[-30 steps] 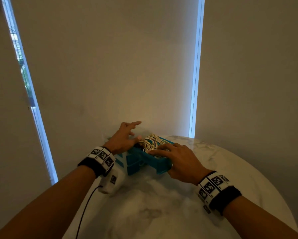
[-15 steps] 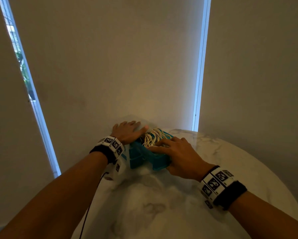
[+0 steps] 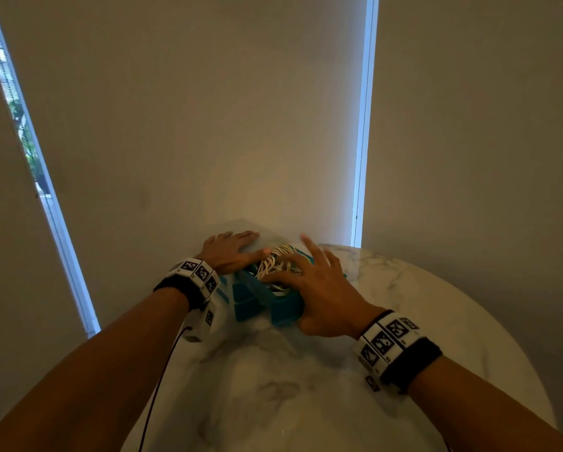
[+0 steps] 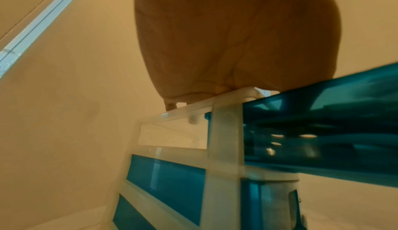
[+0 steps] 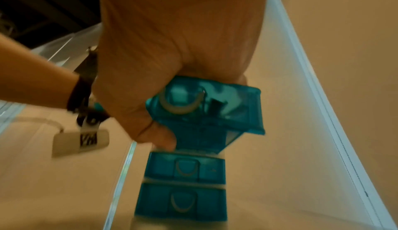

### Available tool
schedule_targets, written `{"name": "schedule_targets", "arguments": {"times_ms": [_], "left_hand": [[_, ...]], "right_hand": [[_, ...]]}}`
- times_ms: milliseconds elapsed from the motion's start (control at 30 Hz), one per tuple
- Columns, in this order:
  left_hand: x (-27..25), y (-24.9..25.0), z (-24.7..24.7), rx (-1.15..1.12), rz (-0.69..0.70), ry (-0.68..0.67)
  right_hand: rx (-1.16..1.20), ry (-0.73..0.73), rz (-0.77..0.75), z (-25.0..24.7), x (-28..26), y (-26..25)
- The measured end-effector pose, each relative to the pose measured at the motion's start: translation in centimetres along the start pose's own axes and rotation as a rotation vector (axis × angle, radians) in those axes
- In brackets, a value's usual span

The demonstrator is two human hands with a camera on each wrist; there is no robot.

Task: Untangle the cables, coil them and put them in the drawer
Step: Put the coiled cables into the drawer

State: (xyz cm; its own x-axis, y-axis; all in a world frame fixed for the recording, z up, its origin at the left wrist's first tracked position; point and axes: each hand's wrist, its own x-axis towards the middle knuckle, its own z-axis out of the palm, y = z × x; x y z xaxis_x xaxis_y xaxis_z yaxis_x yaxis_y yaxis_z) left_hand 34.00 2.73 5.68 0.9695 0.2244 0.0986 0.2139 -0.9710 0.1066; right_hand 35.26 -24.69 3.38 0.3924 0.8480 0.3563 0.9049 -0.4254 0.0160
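Note:
A small white-framed drawer unit (image 4: 224,140) with teal drawers stands at the far edge of the marble table (image 3: 420,321). Its top drawer (image 3: 285,309) is pulled out and holds a pile of coiled white cables (image 3: 273,262). My left hand (image 3: 231,252) lies flat on the unit's top, fingers straight; in the left wrist view the palm (image 4: 237,46) rests on the frame. My right hand (image 3: 319,282) is over the drawer with fingers spread and lifted. Its palm (image 5: 183,38) presses the drawer front (image 5: 204,107), above two closed drawers (image 5: 185,165).
Closed roller blinds (image 3: 208,109) hang right behind the unit, with bright window gaps at left and right. The round table's edge curves away on the right. A thin black wire (image 3: 162,370) trails from my left wrist over the near table edge.
My left hand went from raised fingers to lying flat on the unit's top. My right fingers lifted off the cables and spread, with the palm now against the drawer front.

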Motion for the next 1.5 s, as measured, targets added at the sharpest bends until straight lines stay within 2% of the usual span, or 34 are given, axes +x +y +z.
{"name": "schedule_targets", "arguments": {"times_ms": [67,233,400,600,700,833,933,1033,1133,1300,1433,1500], "left_hand": [[0.2,-0.2,0.1,-0.012,0.007,0.011],[0.5,-0.5,0.4,-0.027,0.019,0.04],[0.9,-0.7,0.3,-0.071,0.037,0.045],[-0.2,0.2,0.2,-0.096,-0.006,0.041],[-0.5,0.1,0.3,-0.105,0.009,0.042],[-0.5,0.1,0.3,-0.143,0.036,0.053],[-0.5,0.2,0.5,-0.173,0.056,0.06],[-0.2,-0.1,0.5,-0.162,0.065,0.062],[-0.1,0.1,0.7,-0.118,0.079,0.078],[-0.8,1.2,0.6,-0.159,0.061,0.075],[-1.7,1.9,-0.3,-0.371,-0.041,0.068],[-1.6,1.9,-0.5,-0.367,-0.005,0.042]], "right_hand": [[0.041,-0.054,0.072,-0.3,0.2,0.4],[0.114,-0.367,0.116,-2.3,2.1,1.5],[0.125,-0.486,0.103,-2.8,4.0,2.3],[0.124,-0.411,-0.002,-2.7,4.1,2.2],[0.14,-0.418,-0.035,-2.7,3.3,3.2],[0.046,-0.408,-0.093,-3.5,3.5,3.5],[-0.048,-0.355,-0.074,-2.7,4.9,2.0],[-0.176,-0.191,-0.08,-2.2,4.4,1.3],[-0.145,0.006,-0.103,-1.7,1.8,1.4],[-0.015,0.053,-0.047,1.1,0.7,2.5],[-0.158,0.103,-0.05,1.7,3.9,1.0],[-0.183,0.167,0.018,2.1,4.5,0.3]]}}
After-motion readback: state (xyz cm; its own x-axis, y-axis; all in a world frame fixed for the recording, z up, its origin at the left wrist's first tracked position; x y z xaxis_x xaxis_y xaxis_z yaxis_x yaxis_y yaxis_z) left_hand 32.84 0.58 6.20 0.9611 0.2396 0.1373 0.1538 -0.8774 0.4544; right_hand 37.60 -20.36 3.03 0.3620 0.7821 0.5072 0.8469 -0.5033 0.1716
